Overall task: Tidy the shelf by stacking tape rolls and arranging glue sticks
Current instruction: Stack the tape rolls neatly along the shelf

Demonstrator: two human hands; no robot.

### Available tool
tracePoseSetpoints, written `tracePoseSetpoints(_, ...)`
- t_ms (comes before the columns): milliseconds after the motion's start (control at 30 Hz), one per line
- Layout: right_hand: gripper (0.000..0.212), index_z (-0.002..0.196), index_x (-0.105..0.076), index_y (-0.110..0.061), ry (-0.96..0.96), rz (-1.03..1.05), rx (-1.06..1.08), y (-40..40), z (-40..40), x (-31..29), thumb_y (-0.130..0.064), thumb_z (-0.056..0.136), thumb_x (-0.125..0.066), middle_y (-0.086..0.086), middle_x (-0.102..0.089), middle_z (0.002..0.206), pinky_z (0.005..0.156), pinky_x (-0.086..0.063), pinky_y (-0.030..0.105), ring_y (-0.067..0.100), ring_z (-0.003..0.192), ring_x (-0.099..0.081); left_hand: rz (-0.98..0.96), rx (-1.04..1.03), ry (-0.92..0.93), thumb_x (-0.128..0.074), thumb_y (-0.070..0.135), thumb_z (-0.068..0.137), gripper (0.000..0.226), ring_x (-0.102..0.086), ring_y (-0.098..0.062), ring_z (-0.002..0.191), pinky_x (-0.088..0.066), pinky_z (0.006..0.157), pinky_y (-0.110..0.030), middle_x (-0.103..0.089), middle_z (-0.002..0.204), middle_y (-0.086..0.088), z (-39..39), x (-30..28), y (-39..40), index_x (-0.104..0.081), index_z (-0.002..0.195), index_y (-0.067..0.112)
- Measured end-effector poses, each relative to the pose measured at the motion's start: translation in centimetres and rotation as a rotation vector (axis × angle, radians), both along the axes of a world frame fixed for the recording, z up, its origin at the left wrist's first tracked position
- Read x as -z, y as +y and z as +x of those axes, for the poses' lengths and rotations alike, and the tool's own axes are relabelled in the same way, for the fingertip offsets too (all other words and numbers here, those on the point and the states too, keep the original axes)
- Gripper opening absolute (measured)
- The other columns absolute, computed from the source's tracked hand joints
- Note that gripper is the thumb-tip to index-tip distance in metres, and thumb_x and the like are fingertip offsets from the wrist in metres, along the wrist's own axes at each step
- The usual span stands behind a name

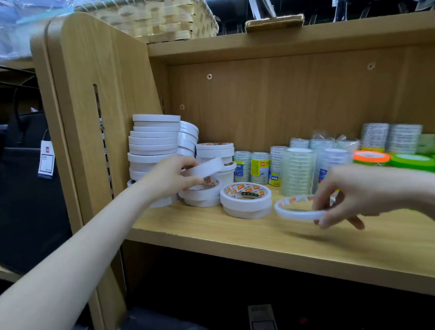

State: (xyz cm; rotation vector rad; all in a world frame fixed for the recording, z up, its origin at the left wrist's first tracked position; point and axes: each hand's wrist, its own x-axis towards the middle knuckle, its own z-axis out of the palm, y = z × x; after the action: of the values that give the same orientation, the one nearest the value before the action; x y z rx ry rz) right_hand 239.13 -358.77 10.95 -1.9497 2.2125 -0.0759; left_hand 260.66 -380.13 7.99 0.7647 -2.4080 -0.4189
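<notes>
1. Shelf (216,232): light wood board with a wood back panel and a side panel on the left.
2. Left hand (170,176): fingers curled round a white tape roll (206,167), held tilted, just above a low stack of white rolls (200,196) at the left front.
3. Right hand (343,194): thumb and fingers pinch the right edge of a thin white tape ring (296,208), held flat and low over the front of the board; whether it touches the board cannot be told.
4. Tall stack of white rolls (154,141): against the left side panel, uneven.
5. Pair of stacked white rolls with red-and-yellow core (245,199): between the two hands, on the board.
6. Clear tape packs (300,168): upright, middle of the board.
7. Orange roll (370,158) and green rolls (414,162): far right.
8. Woven basket (157,13): on the top board.
</notes>
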Motion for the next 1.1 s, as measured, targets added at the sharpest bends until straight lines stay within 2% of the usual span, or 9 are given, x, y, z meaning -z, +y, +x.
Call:
tracePoseSetpoints(100,0.009,0.079,-0.068,-0.03,-0.005,0.026,-0.041,-0.6,0.9,1.1,-0.033,0.074,-0.075,-0.012,-0.065,0.077,0.062,-0.051,0.034,0.008,0.045,-0.058,-0.011,-0.003,-0.02,-0.065,0.019,0.085,0.007,-0.049,-0.003,0.063,-0.036,0.06,-0.02,-0.061,0.08,0.005,0.0,-0.5,0.2,-0.061,0.084,0.025)
tracePoseSetpoints(200,0.024,0.092,-0.067,-0.027,-0.082,-0.251,-0.081,-2.5,1.5,0.4,-0.035,0.072,-0.077,-0.013,-0.066,0.084,0.056,-0.044,0.012,0.001,0.045,-0.057,-0.064,-0.044,-0.113,-0.065,0.021,0.084,0.012,-0.047,-0.002,0.065,-0.034,0.059,-0.021,-0.062,0.087,0.005,0.2,-0.5,0.1,-0.064,0.096,0.021)
tracePoseSetpoints(300,0.034,0.109,-0.064,-0.025,0.091,-0.32,-0.196,-5.4,2.4,0.8,-0.03,0.077,-0.073,-0.015,-0.059,0.099,0.062,-0.035,0.003,-0.019,0.066,-0.049,-0.153,-0.108,-0.273,-0.064,0.024,0.085,0.022,-0.049,-0.01,0.074,-0.037,0.065,-0.025,-0.062,0.096,0.002,0.2,-0.1,0.2,-0.062,0.106,0.016)
tracePoseSetpoints(467,0.017,0.091,-0.065,-0.005,0.14,-0.188,-0.207,-8.4,2.5,2.5,-0.018,0.081,-0.066,0.013,-0.063,0.089,0.061,-0.032,0.027,0.012,0.073,-0.046,-0.226,-0.112,-0.39,-0.059,0.023,0.089,0.04,-0.046,-0.012,0.092,-0.035,0.077,-0.023,-0.058,0.119,-0.001,0.1,0.3,0.1,-0.053,0.127,0.017)
tracePoseSetpoints(567,0.019,0.091,-0.065,-0.002,0.141,-0.158,-0.226,-8.2,1.9,2.3,-0.017,0.08,-0.067,0.015,-0.062,0.086,0.056,-0.028,0.02,0.009,0.068,-0.042,-0.203,-0.075,-0.379,-0.061,0.021,0.088,0.033,-0.047,-0.009,0.078,-0.033,0.066,-0.022,-0.062,0.098,0.002,0.0,0.4,-0.1,-0.057,0.12,0.017)
tracePoseSetpoints(733,0.019,0.094,-0.072,-0.02,-0.108,-0.316,-0.197,-8.1,1.2,0.8,-0.029,0.077,-0.073,-0.019,-0.063,0.076,0.052,-0.035,0.011,-0.007,0.054,-0.048,0.056,0.048,-0.251,-0.067,0.018,0.083,0.017,-0.051,-0.005,0.053,-0.041,0.064,-0.02,-0.061,0.068,-0.004,1.2,-0.6,-0.7,-0.061,0.092,0.005)
tracePoseSetpoints(867,0.021,0.097,-0.069,-0.027,-0.126,-0.484,-0.192,-10.1,1.9,0.4,-0.031,0.077,-0.073,-0.008,-0.06,0.076,0.06,-0.038,0.018,0.005,0.064,-0.049,0.153,0.098,-0.189,-0.066,0.022,0.084,0.011,-0.054,-0.003,0.057,-0.044,0.07,-0.023,-0.065,0.077,-0.01,2.5,-1.1,-1.0,-0.063,0.092,0.014)
tracePoseSetpoints(967,0.019,0.094,-0.062,-0.028,-0.219,-0.527,-0.262,-11.7,3.2,0.8,-0.025,0.078,-0.073,-0.004,-0.062,0.098,0.065,-0.041,0.021,0.005,0.07,-0.052,0.222,0.158,-0.114,-0.069,0.027,0.082,0.027,-0.054,-0.007,0.066,-0.042,0.069,-0.028,-0.063,0.09,-0.02,3.3,-1.5,-0.9,-0.063,0.097,0.006)
tracePoseSetpoints(1100,0.023,0.097,-0.061,-0.025,-0.403,-0.579,-0.314,-11.9,3.8,0.7,-0.015,0.08,-0.071,-0.009,-0.058,0.114,0.051,-0.043,0.013,0.013,0.07,-0.055,0.28,0.217,-0.087,-0.07,0.026,0.08,0.025,-0.057,-0.006,0.072,-0.043,0.073,-0.027,-0.067,0.085,-0.008,4.5,-2.2,-0.5,-0.066,0.096,0.008)
